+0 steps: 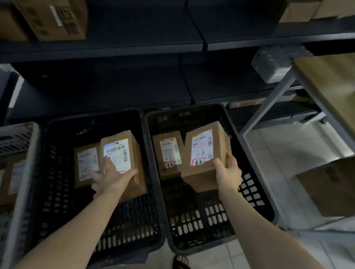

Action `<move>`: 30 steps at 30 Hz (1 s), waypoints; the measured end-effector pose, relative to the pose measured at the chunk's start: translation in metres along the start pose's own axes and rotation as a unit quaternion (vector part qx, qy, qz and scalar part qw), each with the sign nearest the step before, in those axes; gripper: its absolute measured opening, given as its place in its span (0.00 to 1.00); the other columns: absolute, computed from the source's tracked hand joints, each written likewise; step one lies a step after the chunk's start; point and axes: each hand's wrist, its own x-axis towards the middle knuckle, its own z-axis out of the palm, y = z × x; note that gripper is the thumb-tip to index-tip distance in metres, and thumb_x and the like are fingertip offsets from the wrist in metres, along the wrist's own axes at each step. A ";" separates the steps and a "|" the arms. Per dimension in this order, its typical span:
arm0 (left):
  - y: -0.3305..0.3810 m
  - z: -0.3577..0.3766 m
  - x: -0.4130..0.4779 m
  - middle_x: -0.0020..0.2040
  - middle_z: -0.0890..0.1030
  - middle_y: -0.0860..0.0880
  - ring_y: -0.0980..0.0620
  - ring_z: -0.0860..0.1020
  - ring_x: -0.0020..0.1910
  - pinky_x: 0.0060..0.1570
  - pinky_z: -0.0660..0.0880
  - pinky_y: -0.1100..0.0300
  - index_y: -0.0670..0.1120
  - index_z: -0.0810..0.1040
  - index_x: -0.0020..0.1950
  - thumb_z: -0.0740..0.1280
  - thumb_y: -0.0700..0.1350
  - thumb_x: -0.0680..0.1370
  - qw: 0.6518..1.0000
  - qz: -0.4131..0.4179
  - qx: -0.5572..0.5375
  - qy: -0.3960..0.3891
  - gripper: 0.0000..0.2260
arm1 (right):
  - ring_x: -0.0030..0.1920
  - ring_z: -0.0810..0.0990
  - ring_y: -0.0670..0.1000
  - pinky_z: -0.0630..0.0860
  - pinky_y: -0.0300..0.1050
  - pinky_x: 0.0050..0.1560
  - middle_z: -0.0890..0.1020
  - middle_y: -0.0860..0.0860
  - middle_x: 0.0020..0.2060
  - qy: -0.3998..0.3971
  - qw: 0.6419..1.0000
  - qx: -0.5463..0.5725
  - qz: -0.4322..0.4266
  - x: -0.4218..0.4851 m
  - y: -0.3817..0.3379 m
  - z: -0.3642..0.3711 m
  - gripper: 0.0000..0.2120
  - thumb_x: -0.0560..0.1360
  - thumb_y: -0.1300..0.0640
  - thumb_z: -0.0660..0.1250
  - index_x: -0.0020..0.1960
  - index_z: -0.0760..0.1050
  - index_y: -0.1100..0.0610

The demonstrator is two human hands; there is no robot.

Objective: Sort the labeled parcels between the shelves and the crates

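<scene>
head view: the left hand (pixel 111 177) grips a labeled brown cardboard parcel (pixel 122 164) over the left black slotted plastic crate (pixel 147 195); the right hand (pixel 227 172) clasps another labeled brown box (pixel 204 157) in the right black crate (pixel 257 205). both look light, stiff, and easy to pinch by the near corners, one-handed.

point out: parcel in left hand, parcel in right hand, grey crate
parcel in left hand (pixel 136 152): head view, brown side right of its label.
parcel in right hand (pixel 198 178): head view, bare front face below its label.
grey crate (pixel 29 157): head view, right rim.
</scene>
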 end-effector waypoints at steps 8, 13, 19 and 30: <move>-0.007 0.056 0.030 0.69 0.57 0.41 0.36 0.60 0.65 0.64 0.64 0.40 0.59 0.46 0.74 0.70 0.63 0.68 0.999 -0.028 0.019 0.010 0.43 | 0.68 0.62 0.61 0.65 0.64 0.66 0.66 0.57 0.68 0.016 0.999 -0.012 0.033 0.068 0.043 0.021 0.31 0.71 0.44 0.67 0.73 0.64 0.45; -0.004 0.087 0.068 0.68 0.58 0.39 0.35 0.62 0.65 0.62 0.65 0.42 0.59 0.50 0.73 0.69 0.57 0.72 0.999 -0.017 0.031 0.028 0.37 | 0.67 0.67 0.59 0.68 0.59 0.67 0.66 0.56 0.69 -0.020 0.997 0.073 0.030 0.108 0.060 0.050 0.31 0.69 0.44 0.67 0.72 0.68 0.47; -0.026 0.123 0.113 0.74 0.57 0.36 0.35 0.59 0.71 0.68 0.60 0.46 0.43 0.65 0.72 0.64 0.39 0.77 1.000 0.020 0.002 -0.009 0.23 | 0.69 0.68 0.59 0.69 0.56 0.68 0.60 0.58 0.74 0.056 0.983 0.159 0.073 0.158 0.079 0.068 0.24 0.78 0.48 0.63 0.73 0.65 0.46; -0.033 0.149 0.099 0.77 0.52 0.38 0.41 0.50 0.76 0.75 0.49 0.49 0.39 0.55 0.76 0.52 0.44 0.83 0.992 0.085 -0.091 0.018 0.22 | 0.63 0.74 0.62 0.75 0.67 0.57 0.75 0.56 0.63 0.061 0.878 0.351 0.320 0.158 0.129 0.082 0.36 0.71 0.45 0.73 0.73 0.60 0.48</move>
